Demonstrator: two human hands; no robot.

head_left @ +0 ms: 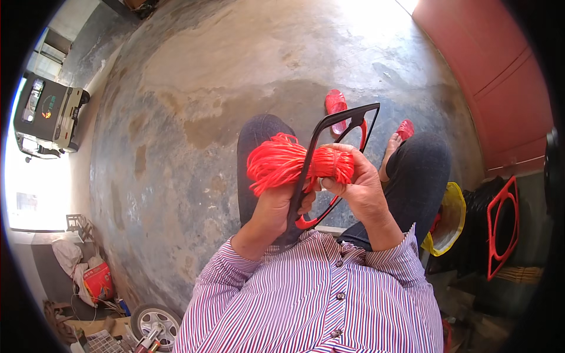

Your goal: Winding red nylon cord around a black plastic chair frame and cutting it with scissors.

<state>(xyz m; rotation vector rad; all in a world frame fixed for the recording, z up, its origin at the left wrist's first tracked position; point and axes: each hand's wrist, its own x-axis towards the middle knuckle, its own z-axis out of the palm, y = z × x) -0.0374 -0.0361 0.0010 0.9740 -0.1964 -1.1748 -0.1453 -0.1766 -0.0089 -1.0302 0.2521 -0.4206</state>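
Centre of frame: one bundle of red cord, thick and looped, wound across one black-and-red frame. The frame is a flat, elongated loop, black along its upper sides, red at its lower curve, running from just above the shirt up toward the upper middle of the frame.

Left hand: closed round the frame's lower left side, just under the cord; a firm holding grip.
Right hand: fingers curled tight over the right end of the cord bundle, pressing it against the frame; thumb tucked in beside it.

Person seated; two knees in dark trousers at centre, striped shirt filling the lower middle. Two red sandals visible above centre: one lying loose on the concrete floor, the other on the foot to its right.

Right edge: one more frame, all red, standing on end against dark bags. One yellow bag just left of it. Red wall panel in the upper right.

Lower left: one red carton-like package among pale cloth; lettering too small to tell. One small wheel with a light hub at the bottom edge.

Upper left: one dark vehicle, seen outside in bright light.
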